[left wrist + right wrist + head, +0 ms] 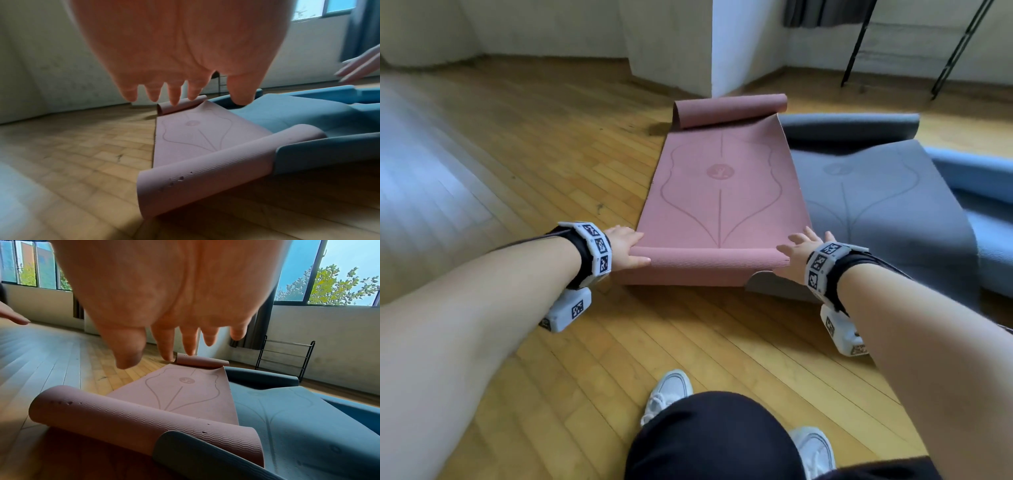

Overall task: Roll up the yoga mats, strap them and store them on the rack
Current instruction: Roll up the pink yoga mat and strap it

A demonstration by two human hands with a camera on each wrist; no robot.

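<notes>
Pink mat (719,192) lies lengthwise on the wooden floor (517,164), running away from us toward a white pillar (688,41). Its near end is curled over into a low roll, ribbed underside outward, and its far end is curled up too. A line drawing and a round logo show on its flat middle.

We have our left hand (625,248) at the left end of the near roll and our right hand (799,248) at the right end. In the head view the fingers of both are straight and slightly spread, lying on top of the roll. In the wrist views both palms sit above the mat with the fingers (173,94) apart and extended, not clamped on anything; whether the fingertips press the mat there we cannot tell.

Just beside the pink mat on its right lies a grey mat (876,205), touching or slightly overlapping its long edge; its near corner curls up against the pink roll, and its far end is rolled as well. Beyond that, at the right edge of the head view, is a blue mat (983,192).

A black metal rack (285,356) stands by the wall under the windows, past the far end of the grey mat. White shoes (671,394) and dark trousers show at the bottom of the head view.
</notes>
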